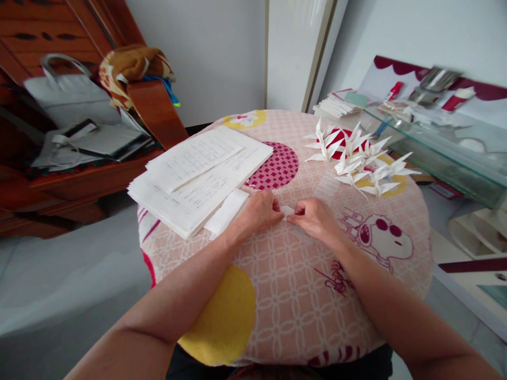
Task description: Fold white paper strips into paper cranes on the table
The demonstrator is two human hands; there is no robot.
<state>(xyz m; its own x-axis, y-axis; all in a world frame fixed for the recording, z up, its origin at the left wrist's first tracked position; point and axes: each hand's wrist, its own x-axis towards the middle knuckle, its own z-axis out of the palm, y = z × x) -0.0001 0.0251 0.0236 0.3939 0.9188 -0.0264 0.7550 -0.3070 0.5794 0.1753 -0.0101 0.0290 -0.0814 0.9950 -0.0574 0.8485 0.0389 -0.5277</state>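
Between my two hands, near the middle of the round table, is a small folded piece of white paper [287,211]. My left hand [263,208] pinches its left edge, and my right hand [311,215] pinches the right edge. Fingers partly cover the paper, so its full shape is hidden. Just left of my left hand lies a folded white paper strip [227,211], beside a stack of written paper sheets [206,174]. Several white folded paper cranes [356,155] sit in a cluster at the far right of the table.
A pink patterned cloth [285,285] covers the table. On the right, a glass shelf [435,153] with metal bowls, a red marker and papers stands close to the table edge. At the left is a wooden chair [154,113] with a grey bag [75,100] and a brown cloth.
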